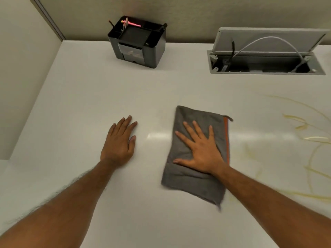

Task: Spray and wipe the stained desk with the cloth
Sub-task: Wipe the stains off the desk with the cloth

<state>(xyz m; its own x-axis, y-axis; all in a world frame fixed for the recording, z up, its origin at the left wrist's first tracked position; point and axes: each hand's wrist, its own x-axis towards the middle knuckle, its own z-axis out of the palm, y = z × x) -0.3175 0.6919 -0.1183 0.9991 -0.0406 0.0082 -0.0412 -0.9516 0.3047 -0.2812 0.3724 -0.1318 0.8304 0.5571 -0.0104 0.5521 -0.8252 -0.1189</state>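
Observation:
A folded grey cloth (pixel 189 178) with an orange edge lies flat on the white desk (pixel 93 97), right of centre. My right hand (pixel 202 151) presses on it with fingers spread and straight. My left hand (pixel 119 143) rests flat on the bare desk to the left of the cloth, fingers straight. Yellowish streaky stains (pixel 302 138) mark the desk to the right of the cloth. No spray bottle is in view.
A black desk organiser (pixel 138 42) with pens stands at the back, left of centre. A grey cable box (pixel 266 58) with its lid raised and white cable inside is set into the desk at the back right. Partition walls (pixel 21 72) close off the left and back.

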